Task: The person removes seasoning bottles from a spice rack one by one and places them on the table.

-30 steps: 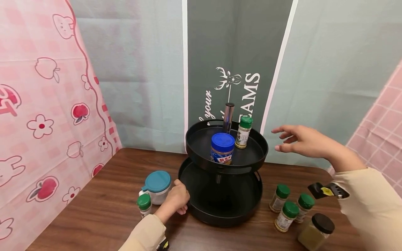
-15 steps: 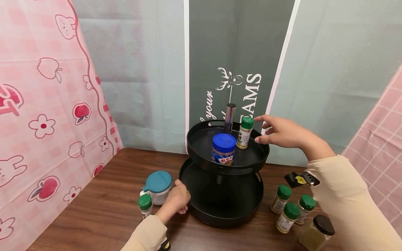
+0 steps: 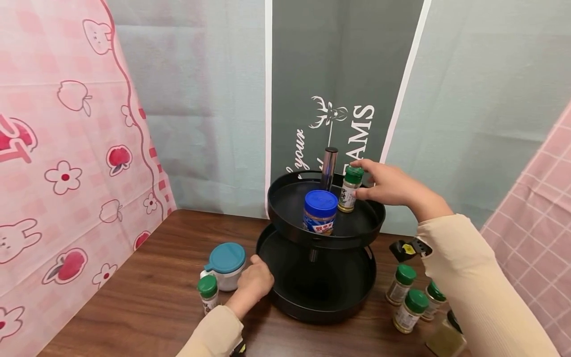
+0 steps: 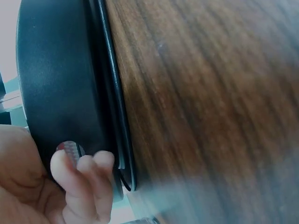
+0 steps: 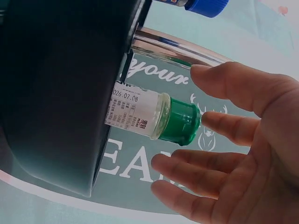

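My right hand (image 3: pixel 390 186) reaches over the upper tier of a black two-tier tray (image 3: pixel 318 313), its fingers spread around the green cap of a spice shaker (image 3: pixel 347 197). In the right wrist view, the fingers (image 5: pixel 224 170) lie relaxed about the cap of that spice shaker (image 5: pixel 140 109). A jar with a blue lid (image 3: pixel 320 213) stands just left of it on the same tier. At the lower tier's left side, my left hand (image 3: pixel 256 282) grips the rim. The left wrist view has its fingertips (image 4: pixel 103 159) curled beside the handle slot in the black wall.
To the left stand a canister with a teal lid (image 3: pixel 227 258) and another green-capped shaker (image 3: pixel 208 292). On the right are several green-capped shakers (image 3: pixel 409 312) and a dark-lidded square jar (image 3: pixel 443 339), partly behind my sleeve. A metal post (image 3: pixel 329 168) rises from the upper tier.
My right hand has moved left from beside the tray to the green-capped shaker on the upper tier. The left hand keeps to the lower tier's rim.
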A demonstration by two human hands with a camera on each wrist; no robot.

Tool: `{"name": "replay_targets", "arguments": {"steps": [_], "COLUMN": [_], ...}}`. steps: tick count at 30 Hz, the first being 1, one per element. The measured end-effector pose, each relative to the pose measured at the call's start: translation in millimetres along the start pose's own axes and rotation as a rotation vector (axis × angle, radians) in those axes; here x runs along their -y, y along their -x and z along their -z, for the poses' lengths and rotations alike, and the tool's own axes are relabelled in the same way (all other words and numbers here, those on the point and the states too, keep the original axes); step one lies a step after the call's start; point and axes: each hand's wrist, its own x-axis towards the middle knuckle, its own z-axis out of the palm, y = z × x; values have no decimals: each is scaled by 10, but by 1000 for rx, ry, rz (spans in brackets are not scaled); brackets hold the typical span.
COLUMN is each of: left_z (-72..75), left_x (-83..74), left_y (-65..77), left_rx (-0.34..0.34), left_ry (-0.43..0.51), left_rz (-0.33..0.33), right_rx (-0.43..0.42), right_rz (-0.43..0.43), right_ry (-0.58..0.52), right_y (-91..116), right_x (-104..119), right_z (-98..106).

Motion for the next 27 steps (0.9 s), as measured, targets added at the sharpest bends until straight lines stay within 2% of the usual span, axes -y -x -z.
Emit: {"name": "replay_targets", "arguments": {"steps": [9,13,17,27], "left_z": [-49,-55,-67,-75], "left_x": [-9,-20,-27,-14], "left_y": [-1,-13,-20,-39], "left_rx": [1,18,27,24], "left_ry": [73,134,177,177], "left_rz": [2,31,56,56], "right_rx": [63,75,69,22], "right_rz": [-42,-40,-20,48], "right_ry": [26,31,48,143], "right_y": [-123,-161,-182,-221], "right_x": [30,50,68,38], "right_z": [-4,6,8,-39]}}
